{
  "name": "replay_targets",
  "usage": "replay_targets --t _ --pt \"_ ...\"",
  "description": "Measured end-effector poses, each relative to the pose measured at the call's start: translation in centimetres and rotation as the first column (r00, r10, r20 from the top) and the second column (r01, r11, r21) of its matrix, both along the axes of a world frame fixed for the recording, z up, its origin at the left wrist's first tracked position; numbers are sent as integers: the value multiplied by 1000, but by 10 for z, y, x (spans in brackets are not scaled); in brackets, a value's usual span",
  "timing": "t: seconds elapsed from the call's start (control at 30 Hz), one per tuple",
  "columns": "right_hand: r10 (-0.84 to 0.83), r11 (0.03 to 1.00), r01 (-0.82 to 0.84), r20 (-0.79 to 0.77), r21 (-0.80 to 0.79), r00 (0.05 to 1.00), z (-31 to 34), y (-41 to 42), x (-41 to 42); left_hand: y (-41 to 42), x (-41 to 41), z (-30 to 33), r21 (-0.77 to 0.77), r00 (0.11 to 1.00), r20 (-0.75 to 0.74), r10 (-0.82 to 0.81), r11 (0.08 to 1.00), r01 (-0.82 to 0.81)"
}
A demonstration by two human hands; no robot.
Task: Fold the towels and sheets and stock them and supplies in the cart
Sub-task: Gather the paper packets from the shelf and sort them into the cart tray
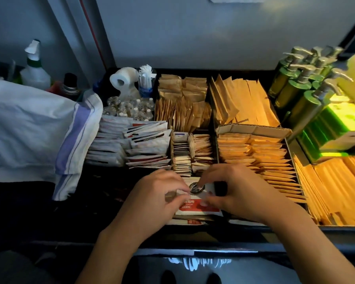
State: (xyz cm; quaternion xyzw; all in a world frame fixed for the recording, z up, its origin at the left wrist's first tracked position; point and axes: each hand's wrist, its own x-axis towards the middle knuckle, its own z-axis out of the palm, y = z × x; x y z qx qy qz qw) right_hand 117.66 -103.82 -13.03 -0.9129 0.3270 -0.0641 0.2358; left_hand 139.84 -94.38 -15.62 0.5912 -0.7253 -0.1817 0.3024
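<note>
Red-and-white coffee sachets (195, 203) sit at lower centre of the cart tray (295, 227), pinched by the left hand (158, 198) and right hand (236, 191), likely squaring them into their slot. A folded sheet (25, 124) waits at left.

Tray (295, 149) packed tight with packets (260, 160); pump bottles (295, 83) wall right side, pillow (29, 124) crowds left; open above.
</note>
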Motion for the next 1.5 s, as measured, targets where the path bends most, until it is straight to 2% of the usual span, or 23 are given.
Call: replay_targets --t 0.1,0.3,0.57,0.67,0.77,0.9,1.07,1.2,1.3,1.37,1.43,1.5 --pt "57 997 -56 -28 46 998 -7 11 -5 5 -4 -7 58 999 -3 -34 998 35" --pt "58 997 -58 2 -41 998 -8 14 -7 6 -6 -10 102 998 16 -56 993 54" --pt "-21 987 27 36 -161 999 -6 8 -5 0 -4 0 -192 999 26 35 981 -30" --pt "-51 972 80 132 -221 990 0 6 -5 0 -1 6 -313 999 -37 24 949 -35" --pt "-32 933 116 242 -340 970 3 7 -7 1 2 13 -351 997 -80 20 935 -47" --pt "-2 874 190 388 -448 922 6 7 -11 -2 11 19 -288 992 -111 64 953 -93" --pt "-8 834 249 439 -493 898 1 6 -10 -9 13 11 -37 946 -297 132 988 -149" --pt "-20 876 230 445 -424 895 -4 2 -10 -16 3 4 14 920 -379 100 995 -102" --pt "-68 955 184 434 -231 899 -5 0 -13 -21 -1 2 -2 908 -408 98 994 -109" --pt "-101 984 154 423 -94 901 -5 -1 -13 -25 0 0 -8 880 -450 152 985 -175" --pt "-169 984 178 475 27 863 -5 -1 -9 -29 2 -4 -90 881 -427 204 960 -266" --pt "-275 961 248 560 125 782 -4 -4 0 -32 3 -4 -167 885 -402 234 932 -322"
